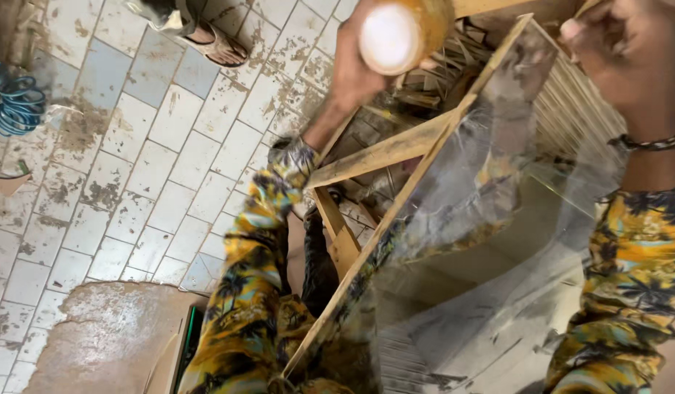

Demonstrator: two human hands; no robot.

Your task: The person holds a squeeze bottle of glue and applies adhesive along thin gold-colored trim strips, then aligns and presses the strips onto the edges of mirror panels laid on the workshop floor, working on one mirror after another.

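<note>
Left hand point(355, 69) is at the far centre, fingers wrapped round a yellow jar point(399, 33) held above a wooden frame point(396, 149). Right hand point(629, 51) is at the far right on the frame's top edge; its finger state cannot be told. A glass pane point(498, 241) leans in the frame. Tiled floor point(133, 160) lies left.

Warm, even light fills the scene, with soft shadows. The pale round end of the cylinder point(390, 38) is overexposed, blown out to white glare. Below and right of it, the glass pane point(490, 241) carries hazy, smeared reflections. Both hands beside the cylinder are motion-blurred. The tiled floor point(155, 146) to its left stays sharper.
</note>
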